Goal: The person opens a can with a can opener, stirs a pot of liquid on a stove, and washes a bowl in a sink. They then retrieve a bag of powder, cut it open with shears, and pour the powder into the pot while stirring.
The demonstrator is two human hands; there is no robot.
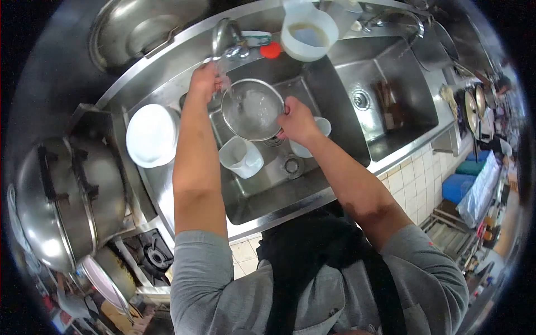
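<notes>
Well to the left of the round silver mesh strainer [237, 111] sits a round white container [151, 135]. Just beside the strainer's upper left rim is the left hand [204, 84], its fingers bent; whether they hold anything I cannot tell. Below the strainer stands a white plastic cup [243, 160]. The strainer itself extends leftward from the right hand [298, 120], whose fingers are closed around its right side.

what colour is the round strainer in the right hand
Silvery grey: the strainer shows best in the head view.
</notes>
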